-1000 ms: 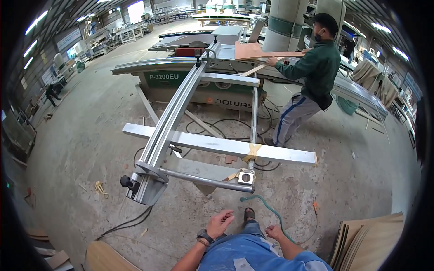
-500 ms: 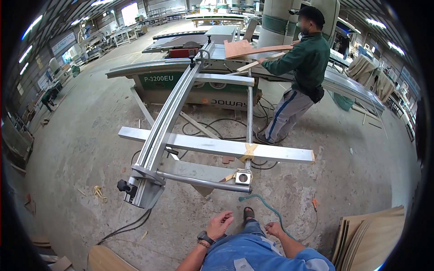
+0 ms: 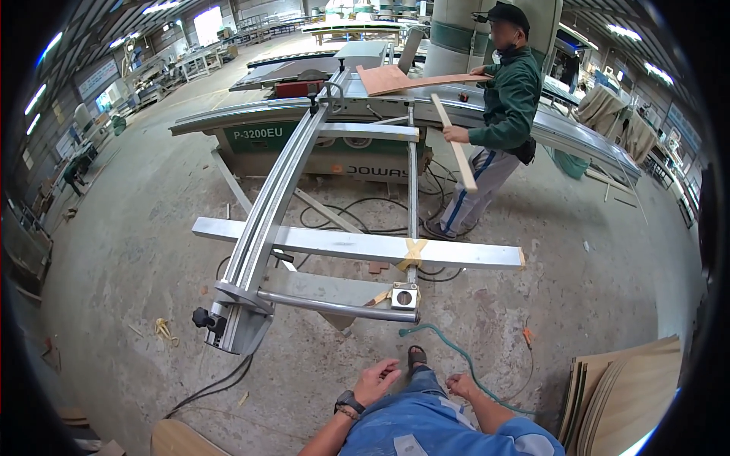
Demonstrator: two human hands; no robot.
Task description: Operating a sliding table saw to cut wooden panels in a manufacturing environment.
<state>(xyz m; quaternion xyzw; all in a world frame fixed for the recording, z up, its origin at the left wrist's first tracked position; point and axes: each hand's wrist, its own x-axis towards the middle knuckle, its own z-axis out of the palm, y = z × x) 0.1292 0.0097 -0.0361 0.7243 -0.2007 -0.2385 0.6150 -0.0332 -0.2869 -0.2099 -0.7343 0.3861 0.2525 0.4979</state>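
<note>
Both of my hands hang in front of my body, above the concrete floor. My left hand (image 3: 378, 381) is empty, its fingers loosely bent and the thumb apart from them. My right hand (image 3: 461, 385), also empty, has relaxed, half-curled fingers. Ahead of them is the metal outrigger frame (image 3: 289, 182) of a sliding table saw (image 3: 304, 156), its round bar (image 3: 334, 306) nearest to my left hand. Beyond it a co-worker (image 3: 511, 99) in a green jacket holds a narrow wooden strip (image 3: 460, 158) in one hand; the other hand is at a reddish board (image 3: 395, 80) on the saw table.
A silver beam (image 3: 365, 245), taped to the frame, sticks out to the right. On the floor are a green hose (image 3: 452, 346), an orange connector (image 3: 528, 337) and black cables (image 3: 220, 387). Curved wooden panels (image 3: 623, 387) stand at the lower right; another panel (image 3: 182, 438) lies lower left.
The co-worker has lifted the wooden strip off the saw table and swung it down beside the legs, turning slightly toward me. My hands stay nearly still; the view has shifted slightly.
</note>
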